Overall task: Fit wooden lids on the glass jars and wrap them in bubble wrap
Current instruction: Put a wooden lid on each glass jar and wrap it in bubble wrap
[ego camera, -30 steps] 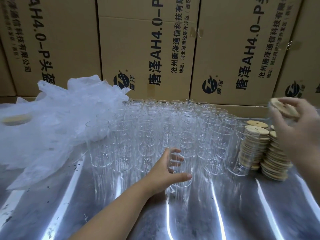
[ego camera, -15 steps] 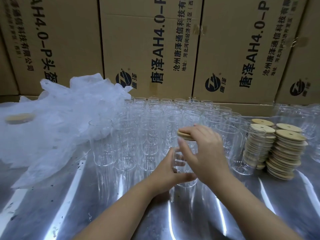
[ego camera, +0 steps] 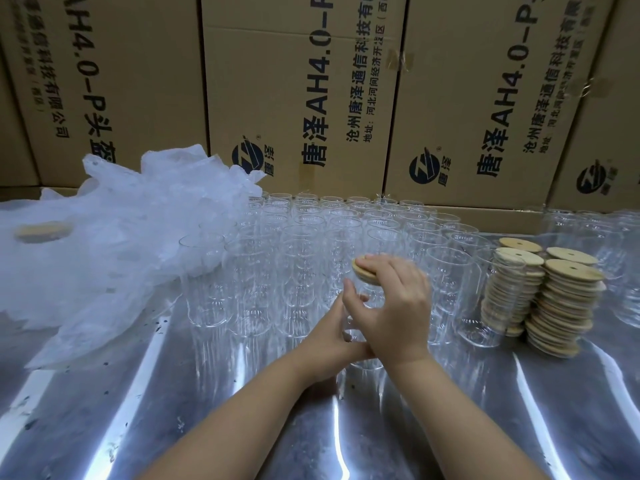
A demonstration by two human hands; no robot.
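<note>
Since a moment ago, my right hand (ego camera: 391, 299) has pressed lower, flattening the wooden lid (ego camera: 363, 270) onto the mouth of the glass jar (ego camera: 363, 341) at the front of the block. Fingers lie spread over the lid, palm down, so the push goes straight through the rim. My left hand (ego camera: 332, 336) curls round the jar's side from 9 o'clock, closed on the glass to keep it from sliding or tipping while I press.

At 3 o'clock, stacks of spare lids (ego camera: 568, 299) stand near, I judge for a short reach. At 12 o'clock, rows of open jars (ego camera: 311, 244) crowd together, waiting. At 10 o'clock, a heap of bubble wrap (ego camera: 114, 237) lies ready, with one lidded jar (ego camera: 41, 232) showing through it.

Everything rests on a shiny metal tabletop (ego camera: 173, 410) streaked with glare; printed cardboard cartons (ego camera: 301, 91) wall off the back
</note>
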